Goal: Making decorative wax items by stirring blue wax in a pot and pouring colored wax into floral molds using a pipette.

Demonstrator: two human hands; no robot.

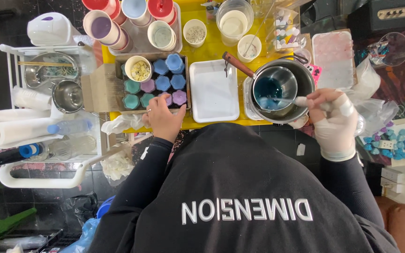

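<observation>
My left hand (162,119) is bare and rests on the front edge of a cardboard tray (100,86) that holds several hexagonal wax pieces (162,83) in blue, teal and purple. Its fingertips lie next to a purple piece (179,97). My right hand (336,122) wears a white glove and grips a thin stirring stick (300,100). The stick's tip dips into blue liquid (268,89) in a small wooden-handled pan (288,75). That pan sits inside a larger steel pot (307,83). My black top fills the lower part of the view.
A white rectangular tray (213,89) lies between the two hands on the yellow table (209,51). Paper cups (161,35) and jars stand at the back. A pink mould (333,56) is at the right, small blue pieces (390,140) beside it. A white cart (38,173) with steel bowls stands at the left.
</observation>
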